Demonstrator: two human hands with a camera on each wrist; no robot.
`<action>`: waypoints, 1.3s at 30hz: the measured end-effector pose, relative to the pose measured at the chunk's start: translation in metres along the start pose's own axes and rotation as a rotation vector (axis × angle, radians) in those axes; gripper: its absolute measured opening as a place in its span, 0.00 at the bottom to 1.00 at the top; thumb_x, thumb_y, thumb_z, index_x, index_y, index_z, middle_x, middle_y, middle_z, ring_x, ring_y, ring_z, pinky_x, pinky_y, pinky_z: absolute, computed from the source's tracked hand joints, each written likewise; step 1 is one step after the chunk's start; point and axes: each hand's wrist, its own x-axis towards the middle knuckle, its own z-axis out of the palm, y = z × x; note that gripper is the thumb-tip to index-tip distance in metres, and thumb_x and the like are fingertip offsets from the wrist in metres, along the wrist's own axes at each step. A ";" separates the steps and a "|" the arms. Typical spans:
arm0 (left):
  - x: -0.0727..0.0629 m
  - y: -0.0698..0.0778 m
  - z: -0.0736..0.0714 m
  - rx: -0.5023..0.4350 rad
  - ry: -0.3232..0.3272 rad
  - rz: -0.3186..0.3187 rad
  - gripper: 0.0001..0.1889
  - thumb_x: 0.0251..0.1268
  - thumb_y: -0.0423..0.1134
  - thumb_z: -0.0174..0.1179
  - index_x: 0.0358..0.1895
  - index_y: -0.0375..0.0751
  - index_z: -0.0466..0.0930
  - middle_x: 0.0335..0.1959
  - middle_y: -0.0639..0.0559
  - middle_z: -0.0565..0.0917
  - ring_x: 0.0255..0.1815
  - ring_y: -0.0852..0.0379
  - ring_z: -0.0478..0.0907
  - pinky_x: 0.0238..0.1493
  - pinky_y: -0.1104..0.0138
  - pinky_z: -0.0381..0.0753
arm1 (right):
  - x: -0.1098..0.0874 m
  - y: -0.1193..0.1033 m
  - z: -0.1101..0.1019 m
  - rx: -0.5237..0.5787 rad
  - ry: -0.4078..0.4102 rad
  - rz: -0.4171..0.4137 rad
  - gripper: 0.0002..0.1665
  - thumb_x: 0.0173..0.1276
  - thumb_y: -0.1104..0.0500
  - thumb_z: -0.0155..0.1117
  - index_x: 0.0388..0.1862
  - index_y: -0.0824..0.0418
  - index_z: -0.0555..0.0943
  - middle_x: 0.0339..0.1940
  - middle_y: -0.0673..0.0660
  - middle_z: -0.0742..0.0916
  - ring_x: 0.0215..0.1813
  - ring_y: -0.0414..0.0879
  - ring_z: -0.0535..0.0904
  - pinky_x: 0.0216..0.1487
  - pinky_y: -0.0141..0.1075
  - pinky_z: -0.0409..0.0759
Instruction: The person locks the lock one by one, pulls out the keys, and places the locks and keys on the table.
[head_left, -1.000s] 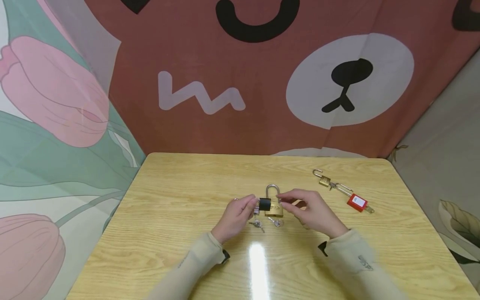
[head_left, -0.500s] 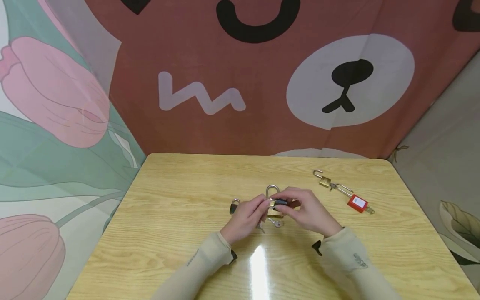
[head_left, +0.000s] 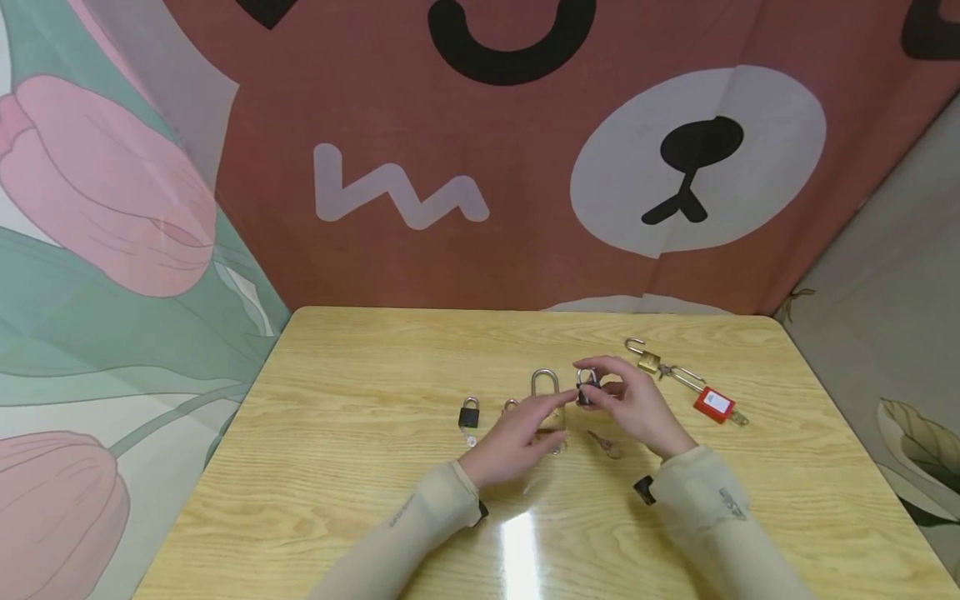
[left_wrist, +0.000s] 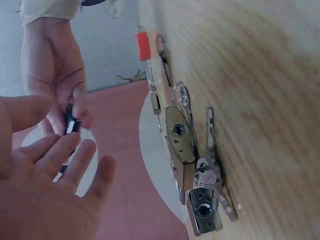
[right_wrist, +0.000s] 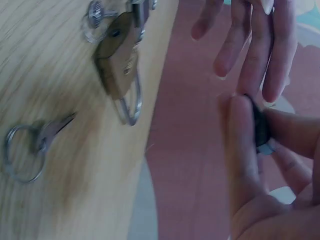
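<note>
In the head view my right hand [head_left: 636, 402] pinches a small black padlock [head_left: 587, 390] with a silver shackle between thumb and fingers. My left hand [head_left: 516, 442] has its fingers straight, tips at the padlock's left side; whether they touch it is unclear. Under the left hand lies a large brass padlock [left_wrist: 179, 140], partly covered in the head view, its shackle [head_left: 545, 377] showing. Beside it, the left wrist view has a small silvery padlock [left_wrist: 204, 212] and a key [left_wrist: 210, 130]. A key on a ring [right_wrist: 47, 137] lies below the right hand.
Another black padlock [head_left: 468, 415] with a key [head_left: 469, 439] lies to the left. At the right are a small brass padlock [head_left: 648, 362] and a red padlock [head_left: 715, 405] with a long shackle. A printed cloth [head_left: 525, 258] hangs behind the wooden table [head_left: 360, 367].
The black padlock has moved right and turned shackle-up in my right hand. My left hand has let go of it, straightened its fingers and shifted right, uncovering the other black padlock.
</note>
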 end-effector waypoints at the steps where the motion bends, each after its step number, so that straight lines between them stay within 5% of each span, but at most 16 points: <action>1: 0.002 -0.001 0.002 0.043 -0.008 0.003 0.32 0.82 0.42 0.55 0.83 0.57 0.55 0.79 0.55 0.68 0.77 0.54 0.67 0.74 0.54 0.72 | 0.000 0.003 -0.001 -0.013 0.003 0.022 0.21 0.76 0.65 0.64 0.66 0.58 0.79 0.52 0.67 0.80 0.43 0.59 0.89 0.44 0.45 0.90; 6: 0.013 -0.002 0.012 0.212 -0.045 0.009 0.32 0.81 0.44 0.55 0.83 0.55 0.57 0.78 0.54 0.69 0.80 0.54 0.64 0.80 0.52 0.64 | 0.006 0.018 -0.004 -0.111 0.001 0.099 0.20 0.73 0.67 0.67 0.62 0.59 0.81 0.47 0.64 0.83 0.39 0.57 0.87 0.42 0.45 0.89; 14: 0.022 -0.001 0.022 0.338 -0.104 -0.044 0.30 0.80 0.46 0.56 0.81 0.51 0.61 0.79 0.51 0.69 0.81 0.48 0.62 0.81 0.48 0.61 | 0.015 0.042 0.000 -0.291 -0.044 0.127 0.15 0.70 0.66 0.70 0.54 0.59 0.84 0.42 0.59 0.88 0.44 0.51 0.83 0.41 0.40 0.81; 26: 0.020 -0.005 0.029 0.417 -0.165 -0.019 0.27 0.81 0.47 0.54 0.78 0.48 0.67 0.77 0.54 0.72 0.82 0.50 0.60 0.83 0.52 0.58 | 0.014 0.047 0.003 -0.290 -0.069 0.232 0.14 0.71 0.65 0.70 0.53 0.60 0.83 0.34 0.56 0.86 0.34 0.46 0.80 0.35 0.38 0.79; 39: 0.018 -0.002 0.034 0.525 -0.197 0.000 0.28 0.78 0.51 0.57 0.77 0.50 0.70 0.75 0.55 0.74 0.82 0.52 0.60 0.84 0.54 0.54 | 0.012 0.056 0.000 -0.338 -0.081 0.250 0.16 0.67 0.59 0.76 0.51 0.63 0.85 0.40 0.56 0.89 0.42 0.47 0.84 0.43 0.40 0.80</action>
